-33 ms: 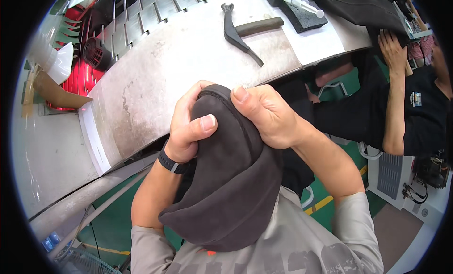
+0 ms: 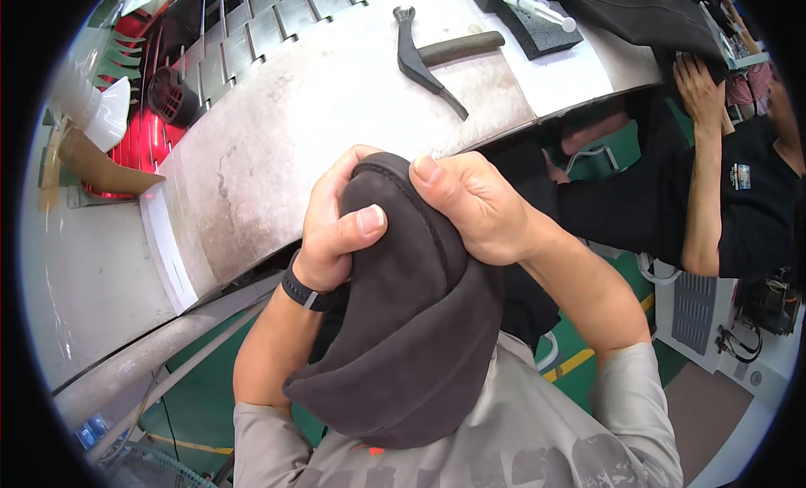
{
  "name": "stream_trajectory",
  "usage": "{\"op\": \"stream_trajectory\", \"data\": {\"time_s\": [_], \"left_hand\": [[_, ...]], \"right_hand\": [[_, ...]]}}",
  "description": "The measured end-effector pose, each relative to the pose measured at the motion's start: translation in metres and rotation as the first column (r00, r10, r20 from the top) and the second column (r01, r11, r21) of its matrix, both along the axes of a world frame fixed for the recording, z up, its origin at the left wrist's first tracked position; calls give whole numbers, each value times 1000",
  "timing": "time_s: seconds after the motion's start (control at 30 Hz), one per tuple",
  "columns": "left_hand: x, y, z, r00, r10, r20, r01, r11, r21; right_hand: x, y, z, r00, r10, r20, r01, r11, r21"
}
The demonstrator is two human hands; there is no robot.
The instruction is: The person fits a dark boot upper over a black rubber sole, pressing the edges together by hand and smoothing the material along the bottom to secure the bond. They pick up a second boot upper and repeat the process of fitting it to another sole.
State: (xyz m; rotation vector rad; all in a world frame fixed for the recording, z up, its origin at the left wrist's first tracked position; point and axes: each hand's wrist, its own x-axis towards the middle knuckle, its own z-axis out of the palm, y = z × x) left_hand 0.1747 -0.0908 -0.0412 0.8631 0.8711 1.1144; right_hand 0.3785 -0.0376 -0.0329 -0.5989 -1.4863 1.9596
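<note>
Both hands hold a dark brown suede boot upper [image 2: 403, 320] in front of my chest, its rounded, seamed end pointing away and its wide folded part hanging toward me. My left hand [image 2: 340, 223] is closed round the left side, thumb pressed on the suede and fingers behind. From the right, my right hand [image 2: 483, 207] grips the stitched edge near the rounded end, thumb on top; its other fingers are mostly hidden. Beyond the hands, a shoemaker's hammer [image 2: 411, 60] with a curved dark head and wooden handle lies on the metal worktable [image 2: 285, 144].
On the table at far right lie a black foam block [image 2: 533, 43], two syringes, one being a white syringe [image 2: 541, 13], and dark material [image 2: 638, 18]. A co-worker's hand [image 2: 697, 85] rests there. A slatted metal conveyor [image 2: 252, 34] and a red-lit unit [image 2: 130, 131] stand far left.
</note>
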Motion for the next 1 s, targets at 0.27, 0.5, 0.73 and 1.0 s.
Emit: {"op": "stream_trajectory", "data": {"time_s": [0.27, 0.5, 0.73, 1.0], "left_hand": [[6, 5, -6, 989, 7, -147, 2, 998, 62], [1, 12, -5, 999, -4, 38, 2, 999, 40], [-26, 8, 7, 986, 147, 78, -157, 977, 141], [-45, 15, 21, 899, 366, 239, -397, 913, 95]], "right_hand": [[8, 5, 48, 698, -436, 568, -331, 507, 795], [17, 7, 2, 995, 0, 104, 1, 1000, -13], [50, -32, -45, 744, -590, 313, 410, 773, 485], [89, -123, -51, 854, -334, 399, -68, 688, 723]]}}
